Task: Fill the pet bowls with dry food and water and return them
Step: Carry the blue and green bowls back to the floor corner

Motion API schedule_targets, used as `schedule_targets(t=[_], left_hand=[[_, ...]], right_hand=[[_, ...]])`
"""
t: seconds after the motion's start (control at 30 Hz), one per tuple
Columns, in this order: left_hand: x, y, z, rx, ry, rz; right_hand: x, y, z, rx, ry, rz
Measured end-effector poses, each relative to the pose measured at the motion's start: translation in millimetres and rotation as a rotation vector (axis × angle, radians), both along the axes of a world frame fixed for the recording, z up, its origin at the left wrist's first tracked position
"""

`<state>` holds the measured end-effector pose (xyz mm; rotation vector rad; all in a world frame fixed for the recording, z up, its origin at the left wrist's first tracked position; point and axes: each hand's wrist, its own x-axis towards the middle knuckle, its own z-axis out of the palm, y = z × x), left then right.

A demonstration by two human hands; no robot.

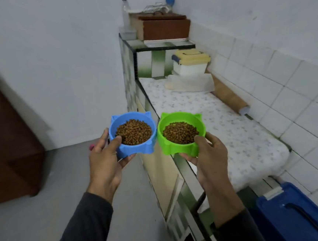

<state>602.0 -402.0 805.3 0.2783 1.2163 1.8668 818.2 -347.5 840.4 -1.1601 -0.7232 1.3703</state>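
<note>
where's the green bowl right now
In the head view the green bowl of kibble is held in the right hand, just right of the blue bowl, at the counter's near edge.

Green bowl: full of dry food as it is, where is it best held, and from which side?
By its near wall and flared base, from the person's side, as the right hand does: thumb on the rim, fingers under. The green bowl is level and heaped with dry food, so support from below probably keeps it from tipping.
</note>
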Motion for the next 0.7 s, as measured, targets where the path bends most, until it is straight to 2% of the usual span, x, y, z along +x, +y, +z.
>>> schedule_targets(t=[0.43,0.7], left_hand=[[-155.2,49.9,-23.3,-0.071,-0.009,0.303],[-235.2,102.6,-32.2,-0.110,-0.022,0.425]], right_hand=[[-184.4,117.6,-33.5,-0.063,0.002,0.305],[-281.5,190.7,-47.7,-0.084,0.024,0.397]])
